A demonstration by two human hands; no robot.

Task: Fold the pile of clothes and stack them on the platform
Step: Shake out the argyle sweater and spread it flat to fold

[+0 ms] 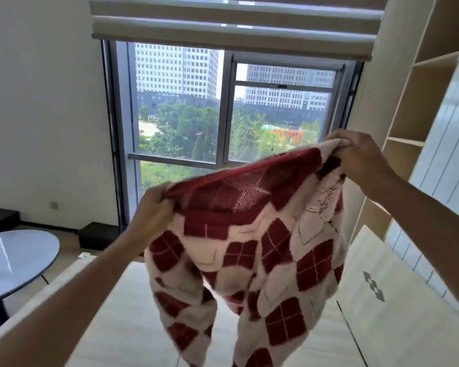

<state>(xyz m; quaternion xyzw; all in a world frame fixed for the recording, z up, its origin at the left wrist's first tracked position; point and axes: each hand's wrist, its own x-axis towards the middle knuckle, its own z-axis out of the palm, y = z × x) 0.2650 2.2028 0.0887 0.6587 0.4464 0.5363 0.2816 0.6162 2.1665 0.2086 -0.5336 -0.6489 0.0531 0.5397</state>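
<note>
A fuzzy knit garment in cream with dark red diamonds and a red ribbed band hangs in the air before the window. My left hand grips the band at its left end. My right hand holds the other end, higher up and further right. The garment droops between them, and two long parts dangle down out of the bottom of the view. Below it lies the pale beige platform. No other clothes show.
A round grey table stands at the left. A large window with a rolled-up blind faces me. Wooden shelves line the right wall. A beige cushion with a grey diamond mark leans at the lower right.
</note>
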